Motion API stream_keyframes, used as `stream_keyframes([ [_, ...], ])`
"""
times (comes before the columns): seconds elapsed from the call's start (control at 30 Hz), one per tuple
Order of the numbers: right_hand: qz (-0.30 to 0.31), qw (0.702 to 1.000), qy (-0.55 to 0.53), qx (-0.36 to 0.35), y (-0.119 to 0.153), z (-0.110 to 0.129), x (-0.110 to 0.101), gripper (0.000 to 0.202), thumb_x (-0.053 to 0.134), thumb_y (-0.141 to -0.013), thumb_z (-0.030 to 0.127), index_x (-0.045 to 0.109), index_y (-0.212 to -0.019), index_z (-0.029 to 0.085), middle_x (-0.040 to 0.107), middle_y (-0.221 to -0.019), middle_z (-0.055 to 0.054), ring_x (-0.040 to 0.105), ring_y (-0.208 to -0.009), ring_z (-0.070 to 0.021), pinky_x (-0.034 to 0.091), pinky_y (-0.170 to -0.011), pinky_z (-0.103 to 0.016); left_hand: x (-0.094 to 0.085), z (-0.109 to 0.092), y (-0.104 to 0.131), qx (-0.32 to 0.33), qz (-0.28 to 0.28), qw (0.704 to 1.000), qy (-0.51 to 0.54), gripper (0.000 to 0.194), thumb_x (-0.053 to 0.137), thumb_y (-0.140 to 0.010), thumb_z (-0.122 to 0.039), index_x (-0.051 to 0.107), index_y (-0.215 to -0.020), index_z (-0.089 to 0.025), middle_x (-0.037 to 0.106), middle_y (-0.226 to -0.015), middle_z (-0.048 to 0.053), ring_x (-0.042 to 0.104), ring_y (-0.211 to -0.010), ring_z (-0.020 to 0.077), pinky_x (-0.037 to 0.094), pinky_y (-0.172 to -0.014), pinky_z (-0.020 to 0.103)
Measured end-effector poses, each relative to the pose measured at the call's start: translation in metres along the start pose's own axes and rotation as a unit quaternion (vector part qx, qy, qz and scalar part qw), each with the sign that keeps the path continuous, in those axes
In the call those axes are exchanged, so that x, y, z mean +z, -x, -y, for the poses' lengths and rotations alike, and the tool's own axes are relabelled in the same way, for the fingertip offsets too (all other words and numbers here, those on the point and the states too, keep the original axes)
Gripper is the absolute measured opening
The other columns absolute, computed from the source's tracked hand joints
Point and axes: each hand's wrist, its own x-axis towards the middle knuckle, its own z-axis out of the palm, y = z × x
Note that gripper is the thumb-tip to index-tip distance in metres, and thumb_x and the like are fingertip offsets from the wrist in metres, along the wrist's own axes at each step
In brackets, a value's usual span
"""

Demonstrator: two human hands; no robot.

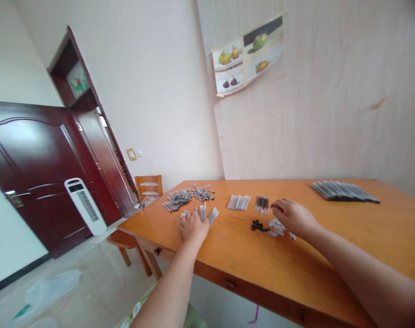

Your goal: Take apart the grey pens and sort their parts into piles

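Note:
My left hand lies on the near left part of the table with its fingers apart, over a group of pale pen barrels. Some of those barrels stick out past the fingers and thumb. My right hand is closed in a pinch beside a short row of dark-filled pen refills; whatever its fingertips hold is too small to make out. Under that hand lie loose whitish tubes, partly covered by it. Next to them is a small heap of black pen caps.
A neat row of white tubes lies between my hands. Grey pens with dark ends are piled at the far left. A bundle of long black-ended pens lies at the back right. A wooden chair stands beyond the table's left end.

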Motion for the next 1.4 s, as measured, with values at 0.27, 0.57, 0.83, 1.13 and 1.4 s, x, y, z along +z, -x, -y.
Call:
stream_keyframes([
  [0.27,0.021,1.000,0.007,0.013,-0.001,0.001,-0.002,0.025,0.045,-0.088,0.030,0.068,-0.087,0.020,0.065,-0.085,-0.006,0.059,-0.078,-0.0165,0.034,-0.065,-0.024,0.002,-0.002,-0.003,-0.026,-0.006,1.000,-0.007,0.043,0.041,-0.084,-0.037,0.061,-0.111,-0.011,0.058,-0.124,0.021,0.049,-0.119,0.0328,0.035,-0.099,0.044],
  [0.57,-0.017,0.999,-0.003,0.031,-0.002,0.001,-0.004,0.026,0.044,-0.088,0.031,0.067,-0.090,0.021,0.068,-0.088,-0.006,0.061,-0.081,-0.0172,0.035,-0.065,-0.024,0.005,0.000,-0.001,-0.011,-0.084,0.996,-0.002,0.033,0.039,-0.088,-0.032,0.061,-0.101,-0.012,0.060,-0.117,0.019,0.053,-0.110,0.0313,0.038,-0.092,0.043],
  [0.83,-0.024,0.993,-0.084,0.074,-0.005,0.000,-0.003,0.024,0.048,-0.085,0.030,0.069,-0.084,0.020,0.070,-0.081,-0.005,0.061,-0.076,-0.0169,0.037,-0.064,-0.024,0.005,-0.014,0.004,0.104,-0.154,0.977,0.106,0.019,0.043,-0.091,-0.031,0.056,-0.092,-0.017,0.061,-0.100,0.012,0.056,-0.100,0.0252,0.039,-0.089,0.039],
  [1.13,-0.017,0.854,-0.473,0.214,-0.008,0.008,-0.002,0.030,0.050,-0.085,0.041,0.065,-0.082,0.015,0.063,-0.071,-0.005,0.052,-0.058,-0.0123,0.035,-0.048,-0.022,0.002,-0.090,0.043,0.238,-0.059,0.934,0.260,0.015,0.041,-0.093,-0.029,0.053,-0.096,-0.021,0.064,-0.090,0.008,0.060,-0.082,0.0207,0.042,-0.071,0.030],
  [1.4,-0.010,0.720,-0.661,0.210,-0.009,0.016,-0.001,0.037,0.057,-0.083,0.050,0.062,-0.074,0.014,0.062,-0.066,-0.005,0.047,-0.052,-0.0091,0.032,-0.043,-0.020,0.006,-0.123,0.068,0.273,-0.009,0.928,0.253,0.013,0.042,-0.093,-0.025,0.054,-0.097,-0.021,0.066,-0.086,0.008,0.062,-0.078,0.0206,0.041,-0.067,0.028],
])
